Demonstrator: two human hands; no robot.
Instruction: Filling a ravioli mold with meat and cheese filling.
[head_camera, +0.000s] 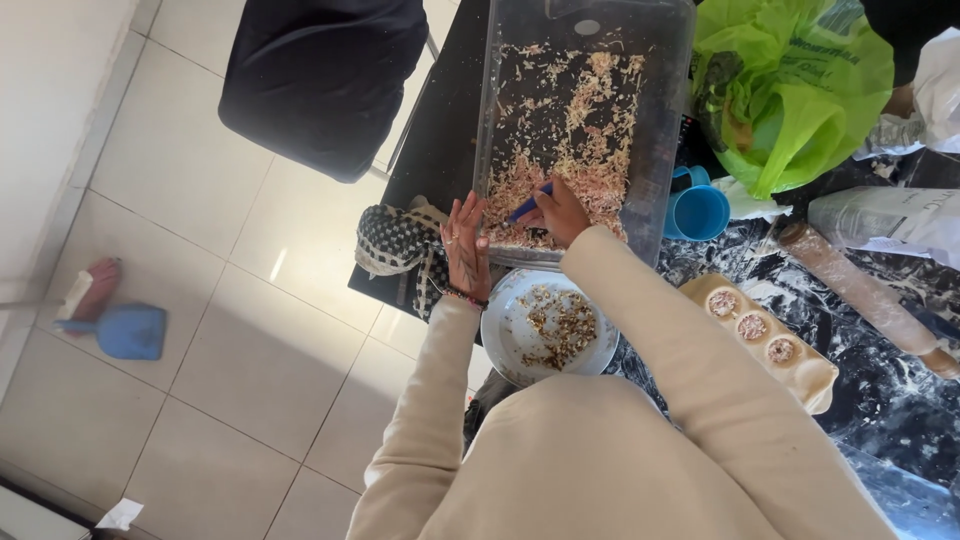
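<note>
Right hand (562, 212) inside the clear plastic bin (655, 120), fingers curled shut round a blue scoop handle (530, 207), scoop end buried in the wood shavings (590, 150) heaped at the near end of the bin; left hand (466, 245) flat against the bin's near left wall, fingers straight and pressed together, steadying it; white plate (510, 340) just below the bin's near rim, already carrying a loose mound of brownish mixed bits; blue cups (697, 208) just right of the bin; green plastic bag (790, 90) behind them; rolling pin (860, 292) and egg carton (765, 340) with filled cups further right on the floured dark tabletop (900, 420); blue dustpan (130, 330) well apart on the tiled floor (240, 380)

For a clean scoop: keep the left palm firm on the wall to stop sliding; draw the scoop low along the bin floor toward the near corner; lift level; carry straight over the rim to the plate, avoiding spill onto the table edge
</note>
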